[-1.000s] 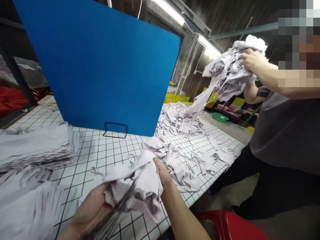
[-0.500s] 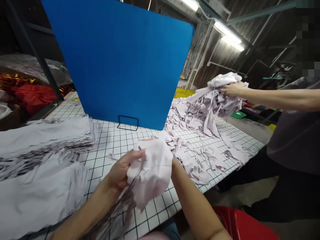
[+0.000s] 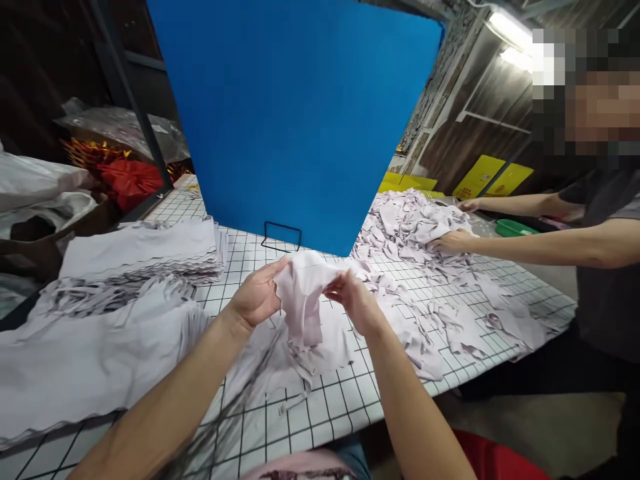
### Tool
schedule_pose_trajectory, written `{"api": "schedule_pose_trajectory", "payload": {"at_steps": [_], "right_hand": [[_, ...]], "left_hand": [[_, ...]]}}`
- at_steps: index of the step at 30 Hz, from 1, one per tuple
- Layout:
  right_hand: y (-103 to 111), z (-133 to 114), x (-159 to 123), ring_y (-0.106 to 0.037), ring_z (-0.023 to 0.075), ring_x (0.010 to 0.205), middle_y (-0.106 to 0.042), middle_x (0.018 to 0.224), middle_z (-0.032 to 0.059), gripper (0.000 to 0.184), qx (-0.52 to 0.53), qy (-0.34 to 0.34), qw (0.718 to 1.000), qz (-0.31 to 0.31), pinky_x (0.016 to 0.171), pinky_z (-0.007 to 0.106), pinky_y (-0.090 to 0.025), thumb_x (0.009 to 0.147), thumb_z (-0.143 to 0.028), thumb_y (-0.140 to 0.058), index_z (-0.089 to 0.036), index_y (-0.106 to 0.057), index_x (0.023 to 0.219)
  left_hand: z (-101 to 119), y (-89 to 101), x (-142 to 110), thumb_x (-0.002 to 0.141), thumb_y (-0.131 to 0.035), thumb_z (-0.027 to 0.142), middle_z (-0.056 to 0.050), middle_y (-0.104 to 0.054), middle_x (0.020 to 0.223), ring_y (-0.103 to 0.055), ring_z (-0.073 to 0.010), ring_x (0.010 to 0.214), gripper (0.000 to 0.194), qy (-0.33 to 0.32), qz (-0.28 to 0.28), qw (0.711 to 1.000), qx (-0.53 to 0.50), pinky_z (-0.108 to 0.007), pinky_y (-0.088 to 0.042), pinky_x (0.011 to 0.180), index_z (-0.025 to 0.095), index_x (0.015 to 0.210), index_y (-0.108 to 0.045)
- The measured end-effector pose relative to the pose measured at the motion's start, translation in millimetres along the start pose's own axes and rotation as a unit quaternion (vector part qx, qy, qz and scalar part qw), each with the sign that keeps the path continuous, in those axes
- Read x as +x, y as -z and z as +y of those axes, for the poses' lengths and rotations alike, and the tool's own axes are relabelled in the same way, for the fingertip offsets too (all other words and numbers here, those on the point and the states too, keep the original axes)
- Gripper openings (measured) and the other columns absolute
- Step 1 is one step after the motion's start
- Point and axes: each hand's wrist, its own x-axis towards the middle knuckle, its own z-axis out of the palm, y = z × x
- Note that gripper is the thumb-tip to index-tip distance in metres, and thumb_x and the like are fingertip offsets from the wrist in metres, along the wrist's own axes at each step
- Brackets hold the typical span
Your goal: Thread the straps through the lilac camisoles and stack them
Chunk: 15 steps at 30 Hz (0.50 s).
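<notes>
Both my hands hold one pale lilac cloth piece (image 3: 306, 300) just above the gridded table (image 3: 320, 407). My left hand (image 3: 256, 297) pinches its left top edge. My right hand (image 3: 356, 303) pinches the right top edge, and the cloth hangs down between them. Stacks of flat lilac cloth (image 3: 140, 257) lie to my left. A loose heap of lilac scraps (image 3: 415, 230) lies to the right, and a co-worker's hands (image 3: 453, 240) rest on it.
A big blue board (image 3: 300, 113) stands upright on a wire stand (image 3: 283, 237) at the table's middle. The co-worker stands at the right table edge. Bags and red material (image 3: 127, 180) sit behind on the left. A red stool (image 3: 495, 460) is at my lower right.
My hands lifted the bunched cloth and spread it apart so it hangs open. The co-worker lowered an armful of scraps onto the heap and now presses on it.
</notes>
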Motion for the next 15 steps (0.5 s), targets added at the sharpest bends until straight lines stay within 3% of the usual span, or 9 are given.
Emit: {"api": "schedule_pose_trajectory", "payload": {"at_steps": [2, 6, 8, 10, 12, 15], "right_hand": [[-3, -2, -2, -0.058, 0.0145, 0.083, -0.063, 0.087, 0.0026, 0.033, -0.006, 0.010, 1.000, -0.024, 0.081, 0.029, -0.047, 0.082, -0.052, -0.068, -0.019, -0.063, 0.083], [3, -16, 5, -0.048, 0.0094, 0.066, -0.052, 0.072, -0.0029, 0.027, 0.006, 0.082, 0.996, 0.020, 0.066, 0.023, -0.042, 0.083, -0.044, -0.070, -0.020, -0.058, 0.079], [5, -25, 9, -0.044, 0.0091, 0.065, -0.049, 0.073, -0.0029, 0.027, -0.030, 0.099, 0.995, 0.011, 0.063, 0.022, -0.039, 0.087, -0.044, -0.066, -0.020, -0.057, 0.080], [3, -29, 14, -0.041, 0.0092, 0.064, -0.046, 0.073, -0.0028, 0.030, -0.070, 0.099, 0.993, -0.014, 0.060, 0.023, -0.035, 0.089, -0.047, -0.063, -0.020, -0.054, 0.078], [-3, -28, 18, -0.038, 0.0094, 0.063, -0.043, 0.072, -0.0031, 0.034, -0.090, 0.103, 0.990, -0.039, 0.059, 0.024, -0.033, 0.089, -0.050, -0.060, -0.020, -0.051, 0.078], [-12, -22, 24, -0.038, 0.0095, 0.063, -0.042, 0.072, -0.0036, 0.035, -0.086, 0.127, 0.987, -0.054, 0.059, 0.024, -0.032, 0.089, -0.052, -0.060, -0.020, -0.049, 0.079]], "left_hand": [[1, 3.1, 3, 0.091, -0.056, 0.038, -0.010, -0.073, 0.087, -0.069, -0.0227, 0.077, 0.028, 0.003, 0.012, 1.000, 0.021, -0.031, -0.054, 0.064, 0.014, 0.100, -0.070], [10, 19.2, 2, 0.085, -0.064, 0.046, -0.009, -0.070, 0.076, -0.065, -0.0208, 0.067, 0.033, 0.020, 0.068, 0.983, 0.168, -0.032, -0.051, 0.062, 0.013, 0.083, -0.067], [18, 22.8, 1, 0.082, -0.065, 0.051, -0.011, -0.071, 0.080, -0.066, -0.0216, 0.073, 0.039, 0.005, 0.127, 0.947, 0.296, -0.033, -0.051, 0.068, 0.012, 0.082, -0.068], [25, 16.7, 1, 0.081, -0.064, 0.056, -0.011, -0.072, 0.090, -0.065, -0.0215, 0.085, 0.043, -0.059, 0.161, 0.899, 0.404, -0.032, -0.049, 0.075, 0.014, 0.086, -0.070], [30, 1.9, 5, 0.079, -0.064, 0.059, -0.008, -0.071, 0.094, -0.063, -0.0206, 0.088, 0.043, -0.106, 0.130, 0.864, 0.474, -0.030, -0.047, 0.076, 0.017, 0.086, -0.070], [35, -21.9, 16, 0.076, -0.066, 0.061, -0.005, -0.067, 0.080, -0.059, -0.0181, 0.074, 0.044, -0.096, 0.049, 0.837, 0.537, -0.028, -0.042, 0.063, 0.017, 0.079, -0.067]]}}
